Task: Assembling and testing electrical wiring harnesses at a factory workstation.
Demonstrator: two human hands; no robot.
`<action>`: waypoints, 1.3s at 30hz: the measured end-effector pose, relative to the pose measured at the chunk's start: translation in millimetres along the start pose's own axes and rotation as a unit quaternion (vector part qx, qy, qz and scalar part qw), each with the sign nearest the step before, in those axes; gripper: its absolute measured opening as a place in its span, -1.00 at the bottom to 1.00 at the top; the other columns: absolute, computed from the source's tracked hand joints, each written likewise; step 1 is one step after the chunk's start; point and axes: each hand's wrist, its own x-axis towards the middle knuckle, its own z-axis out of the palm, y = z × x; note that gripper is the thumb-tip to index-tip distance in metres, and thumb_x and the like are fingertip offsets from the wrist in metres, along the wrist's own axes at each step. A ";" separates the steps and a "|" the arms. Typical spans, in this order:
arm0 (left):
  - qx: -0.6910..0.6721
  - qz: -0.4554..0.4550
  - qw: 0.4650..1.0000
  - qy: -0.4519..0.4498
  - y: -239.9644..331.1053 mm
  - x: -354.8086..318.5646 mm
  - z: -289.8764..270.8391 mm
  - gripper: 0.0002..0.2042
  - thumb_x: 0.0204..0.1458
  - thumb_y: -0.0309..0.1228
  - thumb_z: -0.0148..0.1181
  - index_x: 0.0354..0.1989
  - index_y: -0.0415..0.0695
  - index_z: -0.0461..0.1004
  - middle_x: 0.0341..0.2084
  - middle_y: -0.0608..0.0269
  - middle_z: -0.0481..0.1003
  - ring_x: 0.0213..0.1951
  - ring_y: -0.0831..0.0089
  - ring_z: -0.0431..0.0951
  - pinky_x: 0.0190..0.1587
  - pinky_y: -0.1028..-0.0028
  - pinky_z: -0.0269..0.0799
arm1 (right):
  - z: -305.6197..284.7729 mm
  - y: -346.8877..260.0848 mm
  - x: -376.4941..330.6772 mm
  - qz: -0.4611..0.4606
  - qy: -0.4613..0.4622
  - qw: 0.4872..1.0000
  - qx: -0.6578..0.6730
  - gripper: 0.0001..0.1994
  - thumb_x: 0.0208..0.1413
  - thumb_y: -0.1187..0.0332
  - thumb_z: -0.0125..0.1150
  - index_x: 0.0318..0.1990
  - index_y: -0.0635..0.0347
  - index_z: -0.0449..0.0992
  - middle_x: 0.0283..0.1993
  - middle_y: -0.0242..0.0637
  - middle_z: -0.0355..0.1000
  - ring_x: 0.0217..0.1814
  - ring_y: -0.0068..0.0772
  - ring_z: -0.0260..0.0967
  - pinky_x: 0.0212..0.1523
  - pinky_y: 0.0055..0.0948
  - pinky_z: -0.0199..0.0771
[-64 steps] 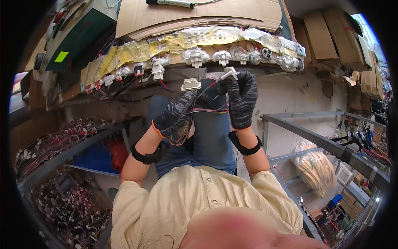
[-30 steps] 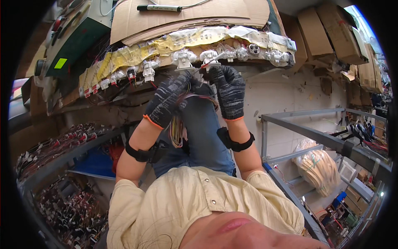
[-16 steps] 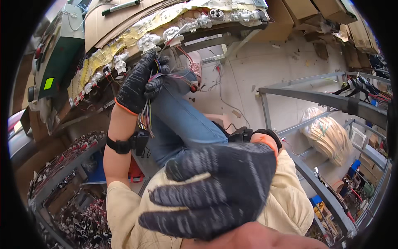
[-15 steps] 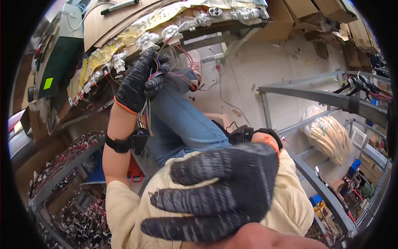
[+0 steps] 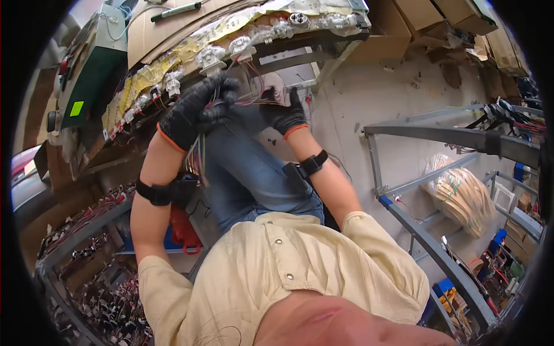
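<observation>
My left hand (image 5: 196, 109), in a black glove with an orange cuff, is closed around a bundle of thin coloured wires (image 5: 197, 158) that hangs down past my wrist. My right hand (image 5: 284, 111), gloved the same way, reaches under the edge of the workbench (image 5: 300, 40) and touches the red and pink wires (image 5: 261, 95) there; its fingers are partly hidden. A row of white plastic connectors (image 5: 210, 56) sits along the bench edge on yellow tape, just above both hands.
A green box (image 5: 86, 75) stands at the left of the bench, cardboard (image 5: 156, 29) behind it. A grey metal rack (image 5: 438, 138) runs along the right with a bagged bundle (image 5: 459, 193) and wire harnesses (image 5: 508, 118). Bins of wired parts (image 5: 92, 277) fill the lower left.
My right hand, which swung close to the camera half a second ago, is back up under the bench edge beside the left. The left hand has stayed on the wires.
</observation>
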 end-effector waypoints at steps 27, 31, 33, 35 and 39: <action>0.612 0.198 0.753 0.136 -113.1 69.1 27.0 -0.62 -0.11 -0.48 0.18 -0.05 -0.22 0.34 -0.24 0.03 0.44 -0.19 0.24 0.45 -0.09 0.35 0.33 | 97.1 46.6 -117.4 -0.478 -0.149 0.183 -0.846 -0.68 -0.23 0.41 0.33 -0.23 0.20 0.45 -0.22 -0.21 0.40 -0.13 -0.21 0.33 -0.07 -0.32 0.29; 0.657 0.183 0.709 0.179 -102.6 73.5 35.7 -0.65 -0.11 -0.36 0.19 -0.11 -0.16 0.37 -0.24 0.00 0.42 -0.16 0.20 0.42 -0.10 0.35 0.31 | 84.4 45.3 -98.2 -0.414 -0.068 0.528 -0.739 -0.78 -0.03 0.56 0.14 -0.18 0.23 0.41 -0.25 -0.33 0.41 -0.24 -0.50 0.36 -0.18 -0.56 0.36; 0.750 0.170 0.606 0.203 -89.9 68.9 40.2 -0.64 -0.13 -0.29 0.20 -0.14 -0.17 0.39 -0.24 -0.02 0.42 -0.18 0.15 0.41 -0.13 0.33 0.30 | 112.7 48.4 -84.0 -0.396 -0.071 0.499 -0.767 -0.79 -0.01 0.57 0.11 -0.17 0.23 0.40 -0.24 -0.35 0.41 -0.24 -0.52 0.36 -0.18 -0.57 0.36; 0.825 0.164 0.501 0.206 -75.3 70.9 36.3 -0.60 -0.18 -0.12 0.18 -0.26 -0.19 0.43 -0.37 -0.03 0.45 -0.37 0.04 0.40 -0.30 0.24 0.31 | 127.9 45.0 -62.8 -0.349 -0.094 0.505 -0.784 -0.77 0.06 0.60 -0.02 -0.10 0.24 0.34 -0.20 -0.33 0.39 -0.22 -0.58 0.35 -0.18 -0.59 0.37; 0.663 0.167 0.712 0.158 -68.3 71.7 42.2 -0.72 -0.10 -0.29 0.12 -0.29 -0.25 0.41 -0.64 0.05 0.44 -0.56 0.24 0.48 -0.45 0.32 0.36 | 129.0 36.9 -32.2 -0.375 -0.046 0.522 -0.765 -0.82 0.04 0.56 0.06 -0.17 0.27 0.35 -0.29 -0.35 0.38 -0.27 -0.64 0.33 -0.23 -0.60 0.37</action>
